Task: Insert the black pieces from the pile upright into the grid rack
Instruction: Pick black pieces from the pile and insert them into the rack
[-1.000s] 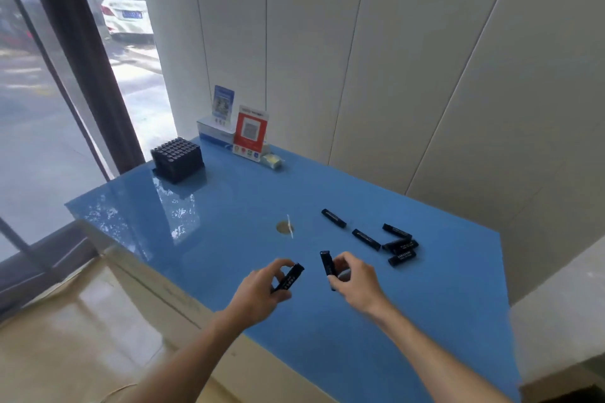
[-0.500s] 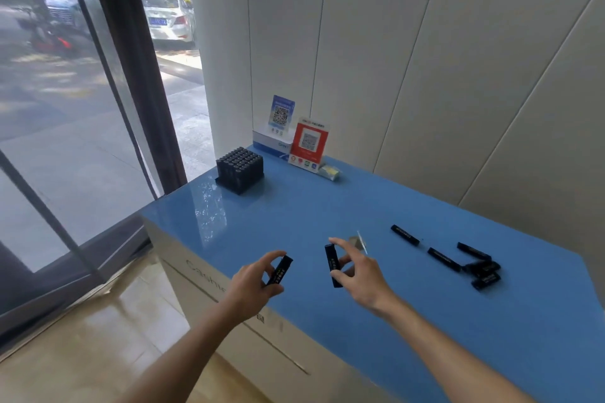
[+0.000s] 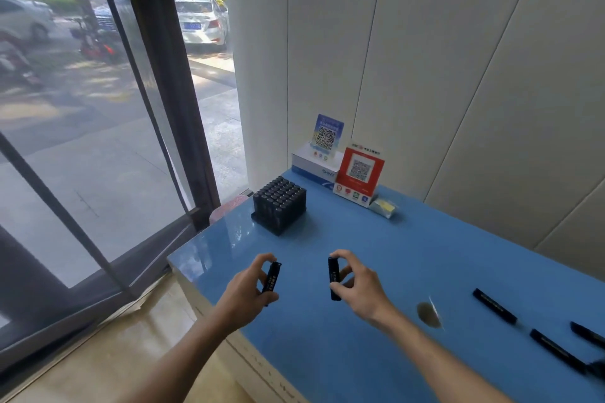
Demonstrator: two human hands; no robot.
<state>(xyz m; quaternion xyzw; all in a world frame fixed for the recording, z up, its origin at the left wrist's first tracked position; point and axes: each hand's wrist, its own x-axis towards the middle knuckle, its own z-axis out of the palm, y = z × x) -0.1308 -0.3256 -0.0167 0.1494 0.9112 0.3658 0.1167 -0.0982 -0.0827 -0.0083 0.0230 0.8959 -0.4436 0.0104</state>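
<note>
The black grid rack (image 3: 281, 205), filled with upright black pieces, stands near the far left corner of the blue table (image 3: 376, 258). My left hand (image 3: 250, 288) pinches one black piece (image 3: 272, 278) nearly upright above the table's left edge. My right hand (image 3: 355, 285) pinches another black piece (image 3: 334, 277), also upright, just to the right of the first. Both hands hover a short way in front of the rack. Several loose black pieces (image 3: 494, 306) lie flat at the right, the pile running off the frame's edge.
Two QR-code stands (image 3: 359, 173) and a white box (image 3: 314, 165) sit against the wall behind the rack, with a small clear packet (image 3: 383, 208) beside them. A brown spot (image 3: 429, 314) marks the tabletop. A glass window wall and floor lie to the left.
The view has swung left and both hands, each with its piece, have moved along the table toward the rack; the pile now sits at the right edge of the frame.
</note>
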